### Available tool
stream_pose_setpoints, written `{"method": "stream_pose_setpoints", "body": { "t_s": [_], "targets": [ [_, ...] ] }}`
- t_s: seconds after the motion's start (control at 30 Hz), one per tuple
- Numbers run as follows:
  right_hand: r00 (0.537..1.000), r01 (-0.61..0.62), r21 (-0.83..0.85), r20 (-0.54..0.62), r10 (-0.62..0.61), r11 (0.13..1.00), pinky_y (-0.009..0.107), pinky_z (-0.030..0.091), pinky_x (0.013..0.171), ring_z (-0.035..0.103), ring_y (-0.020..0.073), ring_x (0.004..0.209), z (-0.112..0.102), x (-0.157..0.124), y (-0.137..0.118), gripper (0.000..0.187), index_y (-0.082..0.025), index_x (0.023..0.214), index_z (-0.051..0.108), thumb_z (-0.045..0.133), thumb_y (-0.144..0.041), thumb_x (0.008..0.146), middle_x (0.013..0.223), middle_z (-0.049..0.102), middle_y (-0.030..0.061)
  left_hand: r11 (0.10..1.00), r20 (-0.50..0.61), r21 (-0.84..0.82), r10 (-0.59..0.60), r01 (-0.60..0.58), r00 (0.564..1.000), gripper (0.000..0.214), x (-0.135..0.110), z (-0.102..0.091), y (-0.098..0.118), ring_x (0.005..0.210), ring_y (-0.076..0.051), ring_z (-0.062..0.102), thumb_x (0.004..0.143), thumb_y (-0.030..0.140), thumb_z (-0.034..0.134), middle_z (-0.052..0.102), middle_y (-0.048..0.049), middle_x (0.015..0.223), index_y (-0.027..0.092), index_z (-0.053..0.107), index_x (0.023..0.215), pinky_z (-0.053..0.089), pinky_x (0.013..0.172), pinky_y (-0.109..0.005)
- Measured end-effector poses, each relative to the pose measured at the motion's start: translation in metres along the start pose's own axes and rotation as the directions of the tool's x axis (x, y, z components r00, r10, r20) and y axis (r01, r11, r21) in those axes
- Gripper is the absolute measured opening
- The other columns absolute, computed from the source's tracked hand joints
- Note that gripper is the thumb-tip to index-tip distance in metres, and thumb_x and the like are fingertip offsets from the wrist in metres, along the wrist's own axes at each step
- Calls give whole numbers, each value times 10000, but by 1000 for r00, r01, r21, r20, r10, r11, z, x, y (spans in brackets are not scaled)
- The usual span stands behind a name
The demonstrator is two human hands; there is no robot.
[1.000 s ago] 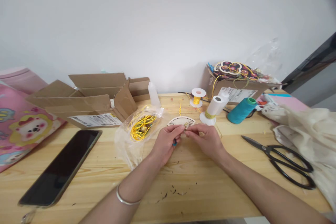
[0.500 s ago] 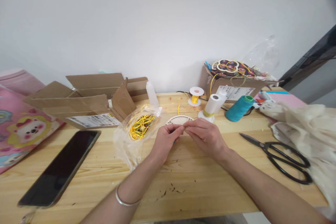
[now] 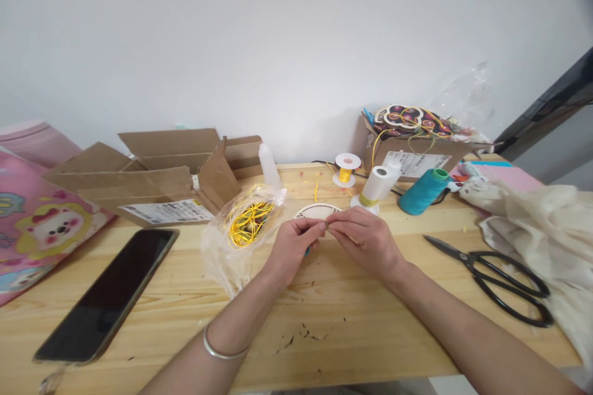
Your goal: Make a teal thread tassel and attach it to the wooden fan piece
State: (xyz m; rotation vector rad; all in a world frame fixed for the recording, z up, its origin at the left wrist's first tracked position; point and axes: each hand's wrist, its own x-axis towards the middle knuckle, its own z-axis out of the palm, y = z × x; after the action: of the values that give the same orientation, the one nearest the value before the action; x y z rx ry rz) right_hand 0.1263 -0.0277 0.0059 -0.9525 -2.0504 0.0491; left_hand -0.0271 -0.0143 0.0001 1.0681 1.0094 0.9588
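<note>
My left hand (image 3: pixel 293 250) and my right hand (image 3: pixel 364 237) meet at the middle of the table, thumbs and forefingers pinched together tip to tip. Whatever lies between the fingertips is too small to make out. Just beyond them shows the curved upper edge of a pale wooden disc (image 3: pixel 317 210) with cut-out trim; my hands hide its lower part. A short twisted yellow cord (image 3: pixel 315 192) extends from its top. Under the left fingers a small bit of blue (image 3: pixel 307 251) peeks out, its kind unclear.
Left of my hands lie a plastic bag of yellow cord (image 3: pixel 248 225), an open cardboard box (image 3: pixel 139 188) and a phone (image 3: pixel 109 296). A yellow spool (image 3: pixel 345 171), a white spool (image 3: pixel 374 185), a teal thread cone (image 3: pixel 422 192) and black scissors (image 3: pixel 491 278) are to the right. Behind stands a filled box (image 3: pixel 417 157).
Both hands stay pinched in nearly the same place, with only slight finger shifts. The whole view has moved very slightly.
</note>
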Motion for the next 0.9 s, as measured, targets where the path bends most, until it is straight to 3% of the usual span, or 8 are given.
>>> {"method": "stream_pose_setpoints", "body": {
  "t_s": [0.17,0.4,0.6,0.67,0.77,0.83,0.9],
  "targets": [
    [999,33,-227,7,-33,973,250,399,566,462,127,663,-2,3,-5,186,-180,672,618,479,-125,782,821,596,64,998,-61,55,31,-28,998,203,-1,1,1,466,-44,361,630,337,639,482,42,488,138,649,670,264,465,-189],
    [989,144,-310,75,-127,940,230,351,572,426,123,678,-2,2,-2,192,-172,705,594,443,-111,808,784,563,39,963,-88,255,115,-90,989,219,-3,2,1,521,-71,453,664,345,598,582,20,575,145,665,722,354,529,-196],
    [960,232,-376,235,-150,897,271,349,623,444,151,724,-10,6,-4,179,-176,803,591,420,-127,825,814,580,46,776,84,534,346,-335,935,151,-4,-2,2,666,-121,548,709,237,540,647,-10,716,171,667,757,404,641,-225],
    [970,166,-304,220,-100,938,268,351,611,452,145,695,-13,8,-2,162,-171,764,590,440,-162,826,768,584,44,721,153,567,383,-398,911,155,-5,-2,3,661,-115,550,725,226,524,644,-9,712,178,666,766,404,638,-220],
    [983,-34,-73,179,47,997,254,375,605,481,128,661,-16,10,4,162,-151,713,579,471,-211,818,693,582,41,685,233,558,413,-468,881,154,-6,0,4,670,-103,545,742,212,515,633,-6,720,181,661,774,399,640,-206],
    [966,-204,85,179,187,975,237,389,590,502,116,636,-17,11,6,143,-145,695,575,499,-212,795,663,585,33,684,251,539,426,-491,869,145,-6,0,5,662,-96,535,747,222,519,622,-5,720,177,654,774,396,627,-200],
    [918,-372,190,218,331,908,221,392,555,510,106,598,-16,11,7,125,-145,673,575,524,-211,766,637,591,23,690,246,526,436,-497,866,142,-6,0,5,655,-95,531,750,237,522,613,-7,715,171,646,769,397,616,-200]
  ]
}}
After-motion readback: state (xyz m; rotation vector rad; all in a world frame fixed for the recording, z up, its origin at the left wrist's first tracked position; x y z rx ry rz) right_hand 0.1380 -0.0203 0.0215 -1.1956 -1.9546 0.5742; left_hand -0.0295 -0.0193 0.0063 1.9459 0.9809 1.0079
